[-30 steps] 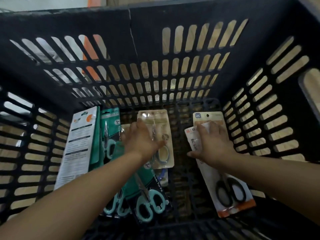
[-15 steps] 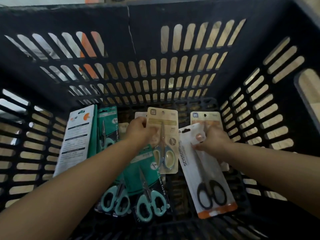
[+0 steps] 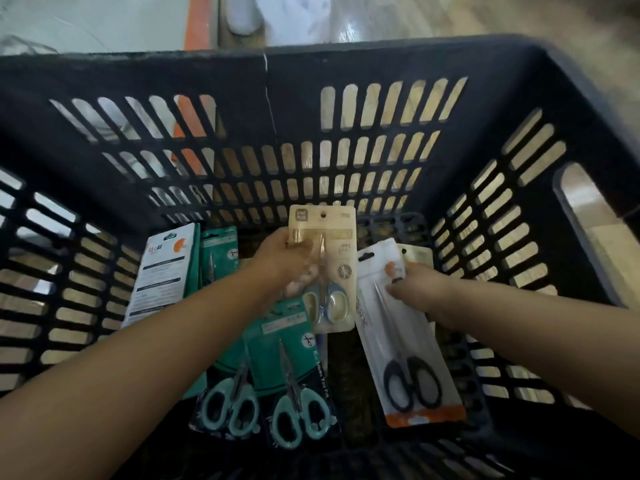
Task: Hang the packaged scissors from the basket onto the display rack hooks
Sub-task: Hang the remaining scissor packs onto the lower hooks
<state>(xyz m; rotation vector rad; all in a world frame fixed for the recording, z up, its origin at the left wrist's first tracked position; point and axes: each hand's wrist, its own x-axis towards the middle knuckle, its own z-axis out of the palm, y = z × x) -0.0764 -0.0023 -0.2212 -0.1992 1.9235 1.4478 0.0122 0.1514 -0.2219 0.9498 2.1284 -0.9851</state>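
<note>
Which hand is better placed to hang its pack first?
Left, probably. The left hand holds the beige pack upright, hang hole clear on top; the right hand grips the white pack tilted.

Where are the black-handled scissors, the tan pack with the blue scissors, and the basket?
black-handled scissors pack (image 3: pixel 401 327): head view, middle of the white card.
tan pack (image 3: pixel 343 244): head view, upper right of the card.
basket (image 3: pixel 381 60): head view, far rim.

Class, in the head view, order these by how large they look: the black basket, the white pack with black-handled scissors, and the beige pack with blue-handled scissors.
1. black basket
2. white pack
3. beige pack
The packs differ modestly; both are lifted, so their order is unsure.
</note>
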